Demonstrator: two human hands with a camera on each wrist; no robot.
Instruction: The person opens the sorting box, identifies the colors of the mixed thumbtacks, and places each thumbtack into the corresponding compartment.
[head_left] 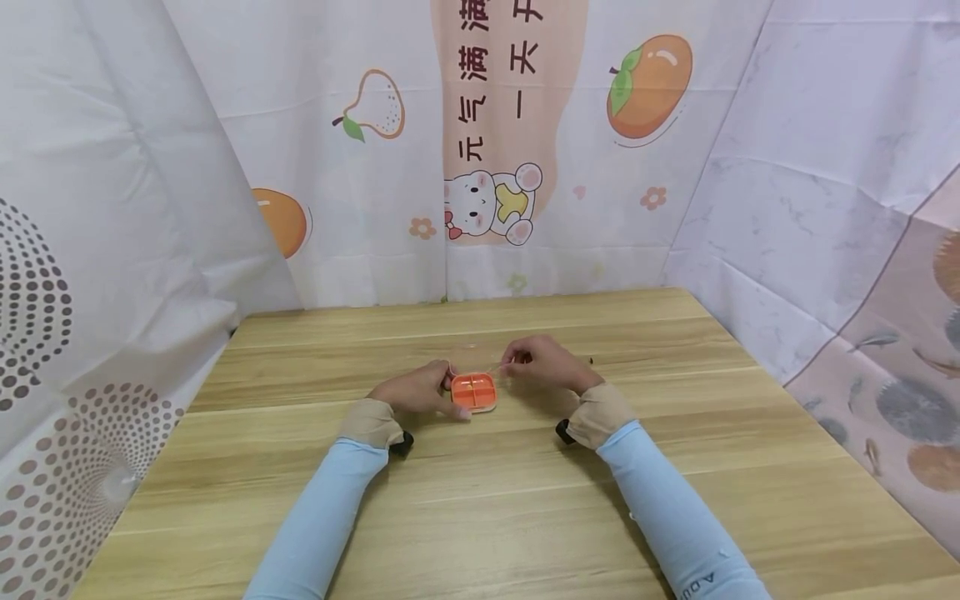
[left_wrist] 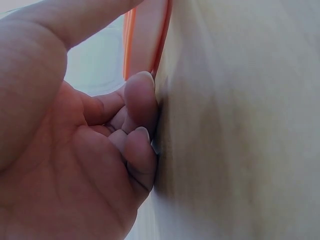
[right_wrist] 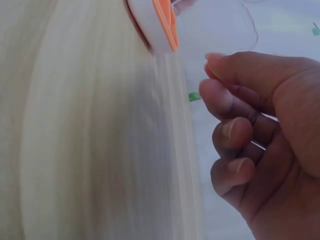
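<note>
A small orange box (head_left: 474, 402) with four compartments and a pale outer shell stands on the table. My left hand (head_left: 422, 390) holds it from the left, thumb at the near edge and fingers behind the far left corner. In the left wrist view, the lower fingers (left_wrist: 141, 150) curl against the tabletop beside the box (left_wrist: 150, 35). Right of the box, my right hand (head_left: 546, 363) pinches a thin pale strand (head_left: 495, 367) between thumb and index finger; its kind is too fine to tell. The right wrist view shows the other fingers (right_wrist: 232, 132) loosely bent.
The wood-grain table (head_left: 487, 517) ends at a printed curtain (head_left: 360, 250) at the back, with more curtains on both sides. A tiny dark speck (head_left: 591, 361) lies right of my right hand. Dark wrist-worn pieces (head_left: 402, 443) sit under both cuffs.
</note>
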